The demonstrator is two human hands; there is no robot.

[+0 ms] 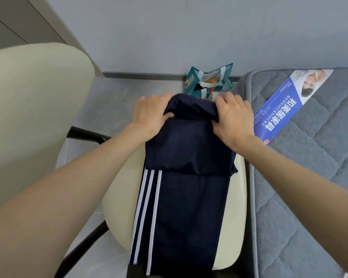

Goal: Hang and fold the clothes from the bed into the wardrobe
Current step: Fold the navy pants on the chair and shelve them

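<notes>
Navy track trousers (pixel 187 193) with white side stripes lie lengthwise on a cream chair seat (pixel 237 217). Their far part is folded back toward me, making a doubled layer. My left hand (pixel 149 115) grips the left end of that fold, thumb on top and fingers curled over the far edge. My right hand (pixel 232 117) grips the right end the same way. Both forearms reach in from the bottom corners.
The chair's cream backrest (pixel 34 117) rises at the left, with black frame tubes below. A grey quilted mattress (pixel 309 149) with a blue label (pixel 285 105) lies at the right. A teal gift bag (pixel 209 81) stands on the floor by the wall.
</notes>
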